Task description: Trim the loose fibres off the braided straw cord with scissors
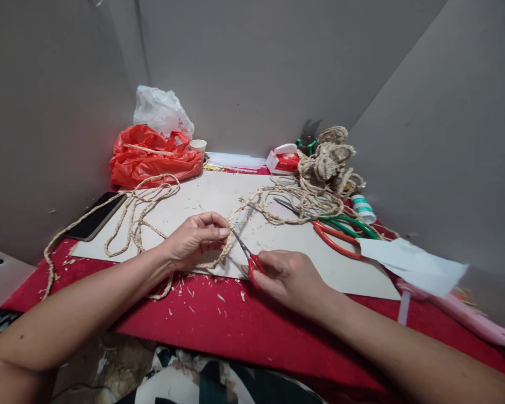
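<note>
My left hand [200,238] pinches a braided straw cord [224,255] between thumb and fingers, above a white board [219,193]. My right hand [286,275] is closed round the red handles of small scissors [255,264]. The scissor tips meet the cord right beside my left fingertips; whether the blades are parted I cannot make out. From my left hand the cord runs down and lies in loose loops [137,216] on the left of the board. On the other side it leads up to a tangle of cord [297,199].
Red and white plastic bags [155,160], a paper cup [198,146] and a phone [95,216] lie left. At right are coiled cord bundles [330,154], larger red- and green-handled tools [336,238], a white paper [412,261] and a pink glue gun [471,317]. Straw scraps litter the red cloth [193,320].
</note>
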{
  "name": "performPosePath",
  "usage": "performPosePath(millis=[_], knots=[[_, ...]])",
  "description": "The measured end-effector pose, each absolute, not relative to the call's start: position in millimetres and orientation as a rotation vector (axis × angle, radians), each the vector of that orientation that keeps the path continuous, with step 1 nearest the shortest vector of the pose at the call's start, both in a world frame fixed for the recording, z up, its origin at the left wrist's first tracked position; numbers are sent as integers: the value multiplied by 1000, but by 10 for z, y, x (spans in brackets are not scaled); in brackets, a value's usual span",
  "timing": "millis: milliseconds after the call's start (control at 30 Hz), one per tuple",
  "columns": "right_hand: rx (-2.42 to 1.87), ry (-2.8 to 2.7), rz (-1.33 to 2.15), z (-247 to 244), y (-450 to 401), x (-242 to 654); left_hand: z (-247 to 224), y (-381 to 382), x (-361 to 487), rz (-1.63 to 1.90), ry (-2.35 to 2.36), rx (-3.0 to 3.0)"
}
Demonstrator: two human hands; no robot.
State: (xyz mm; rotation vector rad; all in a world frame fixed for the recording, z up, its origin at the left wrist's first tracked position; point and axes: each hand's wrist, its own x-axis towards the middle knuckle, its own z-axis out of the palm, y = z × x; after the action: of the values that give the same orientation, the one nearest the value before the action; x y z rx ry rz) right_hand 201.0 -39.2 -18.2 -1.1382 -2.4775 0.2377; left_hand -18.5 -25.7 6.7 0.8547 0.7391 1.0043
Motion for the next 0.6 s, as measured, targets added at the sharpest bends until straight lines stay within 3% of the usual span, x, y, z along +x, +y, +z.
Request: performPosePath(millis=[600], knots=[[-962, -2519, -231, -88, -354, 2077, 37, -257, -205, 860, 712, 838]])
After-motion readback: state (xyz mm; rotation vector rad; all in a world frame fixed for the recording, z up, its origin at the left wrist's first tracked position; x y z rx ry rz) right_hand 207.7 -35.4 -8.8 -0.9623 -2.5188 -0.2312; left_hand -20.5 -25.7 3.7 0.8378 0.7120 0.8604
